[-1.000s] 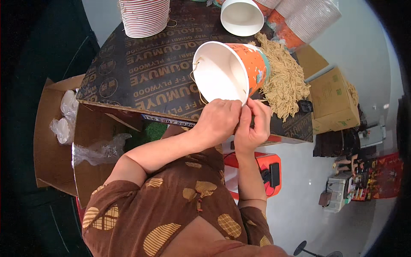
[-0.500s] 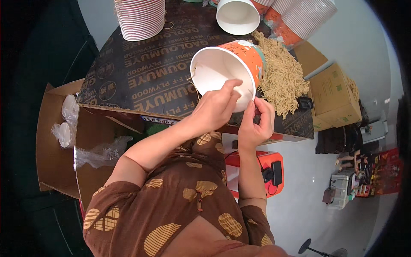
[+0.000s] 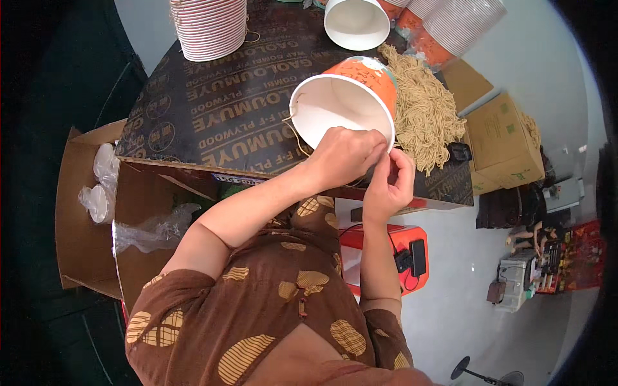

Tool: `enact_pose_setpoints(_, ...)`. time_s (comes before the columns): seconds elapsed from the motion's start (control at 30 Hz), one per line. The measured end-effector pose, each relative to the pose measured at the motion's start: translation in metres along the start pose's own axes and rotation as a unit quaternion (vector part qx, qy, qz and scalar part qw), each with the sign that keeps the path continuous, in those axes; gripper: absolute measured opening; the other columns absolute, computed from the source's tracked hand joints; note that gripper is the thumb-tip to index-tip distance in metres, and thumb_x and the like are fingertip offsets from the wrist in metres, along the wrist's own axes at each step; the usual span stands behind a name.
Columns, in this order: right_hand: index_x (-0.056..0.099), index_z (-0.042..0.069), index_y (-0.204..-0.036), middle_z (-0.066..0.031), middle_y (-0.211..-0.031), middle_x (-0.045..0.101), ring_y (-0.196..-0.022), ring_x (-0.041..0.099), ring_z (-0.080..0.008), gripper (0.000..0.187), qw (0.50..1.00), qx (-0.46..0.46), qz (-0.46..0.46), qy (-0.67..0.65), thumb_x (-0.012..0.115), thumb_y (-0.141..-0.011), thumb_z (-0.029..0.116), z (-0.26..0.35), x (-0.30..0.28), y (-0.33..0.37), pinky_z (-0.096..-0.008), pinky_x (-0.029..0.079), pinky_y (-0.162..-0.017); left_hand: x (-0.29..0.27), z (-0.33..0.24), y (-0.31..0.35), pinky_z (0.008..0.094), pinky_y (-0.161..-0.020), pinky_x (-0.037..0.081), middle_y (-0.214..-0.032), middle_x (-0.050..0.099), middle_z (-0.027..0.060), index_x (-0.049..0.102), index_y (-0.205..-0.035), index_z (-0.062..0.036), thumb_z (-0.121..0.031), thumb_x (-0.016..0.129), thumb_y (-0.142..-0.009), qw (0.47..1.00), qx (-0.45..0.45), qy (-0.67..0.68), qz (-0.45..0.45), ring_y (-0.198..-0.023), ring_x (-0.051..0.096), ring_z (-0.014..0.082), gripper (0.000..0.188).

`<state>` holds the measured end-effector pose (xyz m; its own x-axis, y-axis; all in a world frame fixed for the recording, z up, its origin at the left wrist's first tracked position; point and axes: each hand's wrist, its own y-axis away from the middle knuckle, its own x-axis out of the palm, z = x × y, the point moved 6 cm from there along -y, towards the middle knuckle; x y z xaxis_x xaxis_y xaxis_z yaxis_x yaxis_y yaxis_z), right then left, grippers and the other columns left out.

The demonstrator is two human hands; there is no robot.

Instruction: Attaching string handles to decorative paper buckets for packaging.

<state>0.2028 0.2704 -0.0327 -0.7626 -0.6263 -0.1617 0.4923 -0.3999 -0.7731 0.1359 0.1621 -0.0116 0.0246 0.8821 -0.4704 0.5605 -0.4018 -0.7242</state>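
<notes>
An orange-and-white paper bucket (image 3: 344,106) lies tilted on the table, its white mouth facing me. A thin tan cord (image 3: 297,136) passes through the left of its rim and loops down outside. My left hand (image 3: 344,156) reaches across the mouth, fingers closed in a pinch at the lower right of the rim. Just beneath, on the outer side of that rim, my right hand (image 3: 391,183) has thumb and forefinger pinched together. Whatever lies between the fingertips is hidden.
A pile of tan cords (image 3: 421,109) lies right of the bucket, near a small black object (image 3: 459,152). Behind stand another white bucket (image 3: 356,24), a tall bucket stack (image 3: 209,29) and wrapped stacks (image 3: 463,32). An opened carton (image 3: 84,257) sits below left of the dark plywood table (image 3: 225,96).
My left hand has moved from inside the bucket's mouth to its rim, closing near my right fingertips. The bucket has turned slightly and shifted a little right.
</notes>
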Motion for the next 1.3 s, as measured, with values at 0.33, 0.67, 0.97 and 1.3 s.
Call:
enact_pose_setpoints(0.33,0.063,-0.004,-0.100,-0.0034,-0.066,0.059,-0.054,0.049,-0.0066,0.015,0.944,0.303,0.123,-0.043,0.061,-0.089,0.006,-0.059,-0.013,0.010,-0.0264,0.041,-0.050,0.037,0.011,0.000,0.0419,-0.056,0.051,-0.066,0.065,0.0168,0.067,-0.074,-0.0025,-0.012,0.064,-0.082,0.994,-0.001,-0.076,0.074,-0.061,0.065,0.0334,0.013)
enact_pose_setpoints(0.67,0.065,-0.005,-0.098,-0.0086,-0.068,0.065,-0.060,0.059,-0.0119,0.018,0.920,0.351,0.171,0.043,0.065,-0.084,0.007,-0.069,-0.024,0.004,-0.0307,0.046,-0.058,0.047,0.011,0.000,0.0445,-0.058,0.051,-0.064,0.063,0.0186,0.066,-0.071,-0.0011,-0.012,0.062,-0.082,0.992,-0.020,-0.085,0.095,-0.062,0.064,0.0342,0.015)
enact_pose_setpoints(0.97,0.051,0.000,-0.115,-0.0117,-0.070,0.063,-0.061,0.062,-0.0236,0.035,0.961,0.203,0.106,0.155,0.064,-0.083,0.000,-0.031,-0.040,0.021,-0.0359,0.048,-0.058,0.048,0.000,0.001,0.0433,-0.056,0.052,-0.063,0.063,0.0165,0.061,-0.066,-0.0019,-0.011,0.060,-0.081,0.990,0.009,-0.122,0.071,-0.063,0.065,0.0319,0.018)
enact_pose_setpoints(1.3,0.062,0.000,-0.104,-0.0181,-0.077,0.064,-0.069,0.065,-0.0289,0.017,0.983,0.090,0.101,0.124,0.054,-0.088,-0.002,-0.022,-0.036,0.007,-0.0391,0.051,-0.063,0.053,-0.008,0.004,0.0382,-0.056,0.054,-0.069,0.066,0.0151,0.064,-0.070,-0.0016,-0.008,0.060,-0.072,0.980,0.042,-0.167,0.098,-0.068,0.067,0.0288,0.008)
